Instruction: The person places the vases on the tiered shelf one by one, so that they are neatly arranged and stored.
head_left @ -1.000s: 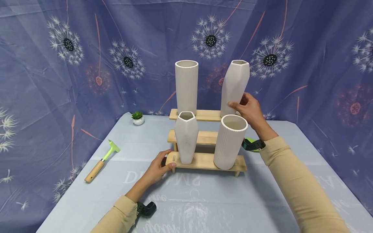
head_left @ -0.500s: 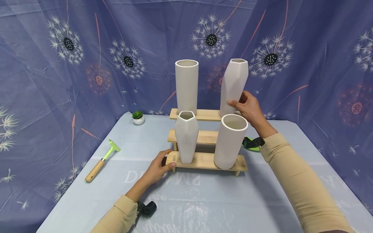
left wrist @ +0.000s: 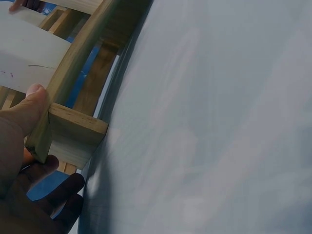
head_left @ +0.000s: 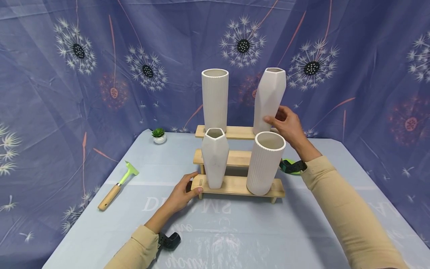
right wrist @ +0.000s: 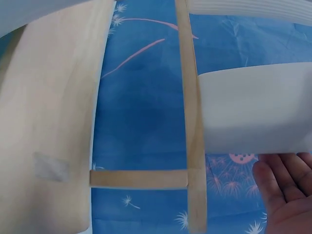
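A wooden three-step stand (head_left: 235,158) carries several white vases. My right hand (head_left: 289,126) holds the lower part of a faceted vase (head_left: 270,91) on the top step at the right, thumb in front. In the right wrist view, the fingers (right wrist: 287,183) touch that vase's side, and its base meets the top step's edge. My left hand (head_left: 180,193) pinches the left end of the bottom step, thumb above, as the left wrist view shows. On that step stand another faceted vase (head_left: 215,158) and a ribbed cylindrical vase (head_left: 265,164). A second ribbed vase (head_left: 215,101) is at the top left.
A small potted succulent (head_left: 159,135) stands at the table's back left. Nearer lies a green rake-like hand tool (head_left: 117,185) with a wooden handle. Something green (head_left: 291,163) lies partly hidden behind my right wrist. A blue dandelion-print curtain (head_left: 181,45) hangs behind the table.
The faceted vase in my right hand has shifted very slightly left since the earliest frame. My left hand stays on the bottom step.
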A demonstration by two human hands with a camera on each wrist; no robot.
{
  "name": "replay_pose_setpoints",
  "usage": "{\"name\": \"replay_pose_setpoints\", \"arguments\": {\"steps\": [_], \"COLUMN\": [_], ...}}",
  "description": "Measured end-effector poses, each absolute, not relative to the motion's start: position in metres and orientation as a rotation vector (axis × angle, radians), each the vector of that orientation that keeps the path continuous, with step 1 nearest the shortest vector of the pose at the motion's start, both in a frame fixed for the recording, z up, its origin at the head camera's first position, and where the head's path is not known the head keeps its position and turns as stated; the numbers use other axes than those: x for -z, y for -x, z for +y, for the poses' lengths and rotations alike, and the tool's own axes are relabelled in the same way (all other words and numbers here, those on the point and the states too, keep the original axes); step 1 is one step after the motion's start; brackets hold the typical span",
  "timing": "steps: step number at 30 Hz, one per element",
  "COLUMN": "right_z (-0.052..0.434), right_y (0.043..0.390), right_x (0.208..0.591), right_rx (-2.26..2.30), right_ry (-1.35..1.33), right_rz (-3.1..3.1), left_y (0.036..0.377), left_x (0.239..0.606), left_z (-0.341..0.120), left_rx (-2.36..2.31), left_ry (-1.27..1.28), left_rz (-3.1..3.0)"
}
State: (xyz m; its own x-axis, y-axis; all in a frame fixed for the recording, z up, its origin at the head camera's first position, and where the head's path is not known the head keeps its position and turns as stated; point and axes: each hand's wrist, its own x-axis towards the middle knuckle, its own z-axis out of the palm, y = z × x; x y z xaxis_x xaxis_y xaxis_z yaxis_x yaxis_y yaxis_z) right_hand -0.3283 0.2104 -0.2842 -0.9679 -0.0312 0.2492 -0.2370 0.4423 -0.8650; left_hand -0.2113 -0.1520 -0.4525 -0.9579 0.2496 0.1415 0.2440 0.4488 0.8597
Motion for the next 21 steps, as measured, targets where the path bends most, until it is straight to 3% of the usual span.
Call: {"name": "replay_pose_setpoints", "arguments": {"steps": [9, 21], "right_z": [0.225, 0.236], "right_y": [0.315, 0.298], "right_x": [0.298, 0.313], "right_rx": [-1.514, -1.450], "right_ry": [-0.307, -0.291], "right_rz": [-2.470, -2.492], "left_y": [0.194, 0.210], "left_x": [0.419, 0.450], "left_z": [-0.146, -0.151], "left_rx": [-1.542, -1.605], "left_ry": [-0.433, -0.432], "left_rz": [2.673, 2.697]}}
